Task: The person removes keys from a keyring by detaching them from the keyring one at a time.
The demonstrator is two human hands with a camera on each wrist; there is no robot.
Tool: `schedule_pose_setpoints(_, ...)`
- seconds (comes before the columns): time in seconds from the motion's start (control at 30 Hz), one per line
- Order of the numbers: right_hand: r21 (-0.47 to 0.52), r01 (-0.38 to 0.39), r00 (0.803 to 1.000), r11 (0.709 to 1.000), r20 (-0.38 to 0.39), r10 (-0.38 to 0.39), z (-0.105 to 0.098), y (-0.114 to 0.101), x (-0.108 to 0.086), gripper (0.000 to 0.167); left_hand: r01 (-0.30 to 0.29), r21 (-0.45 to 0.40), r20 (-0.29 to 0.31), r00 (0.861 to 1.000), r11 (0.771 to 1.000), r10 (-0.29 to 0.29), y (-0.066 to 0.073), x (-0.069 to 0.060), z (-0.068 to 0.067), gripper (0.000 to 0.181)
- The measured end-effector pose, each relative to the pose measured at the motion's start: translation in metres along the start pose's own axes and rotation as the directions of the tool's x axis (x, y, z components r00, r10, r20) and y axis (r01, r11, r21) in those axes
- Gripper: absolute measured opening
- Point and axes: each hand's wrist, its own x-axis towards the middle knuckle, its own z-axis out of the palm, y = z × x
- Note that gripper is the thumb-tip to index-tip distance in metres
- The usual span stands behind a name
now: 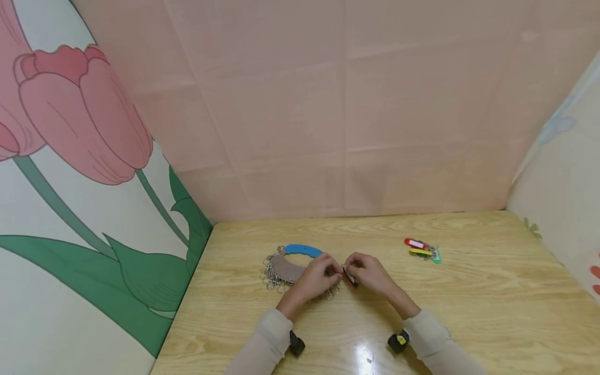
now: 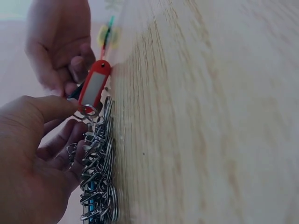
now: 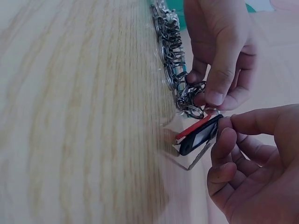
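A ring-shaped key holder lies on the table, with a blue handle (image 1: 302,250), a grey plate (image 1: 287,269) and many metal rings (image 3: 169,51) round its edge. My left hand (image 1: 315,278) is at its right side and pinches a small metal ring (image 2: 88,110) between thumb and finger. From there a red key tag (image 2: 95,86) with a white label sticks out. Facing it, my right hand (image 1: 372,272) pinches the ring end of a black key tag (image 3: 198,137). The two tags hang side by side, just over the tabletop. Fingers partly hide where the rings meet.
Farther right lies a small bunch of key tags: red (image 1: 414,244), yellow (image 1: 420,252) and green (image 1: 436,255). The wooden table (image 1: 492,291) meets a pink backdrop (image 1: 351,130) behind and a tulip-printed panel (image 1: 84,120) at left.
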Motion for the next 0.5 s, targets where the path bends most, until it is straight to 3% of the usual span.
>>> schedule_pose_setpoints(0.3,0.028,-0.021,0.999,0.999,0.03,0.02,-0.0008,-0.0035,-0.0009,0.01,0.023,-0.03,-0.015,1.0,0.999,-0.023,-0.001,0.0025,0.0009,0.004)
schedule_pose_setpoints(0.5,0.048,-0.011,0.999,0.999,0.048,0.008,-0.0026,-0.003,-0.0007,0.011,0.014,0.002,-0.015,1.0,1.0,-0.014,0.0004,0.0025,-0.001,0.009)
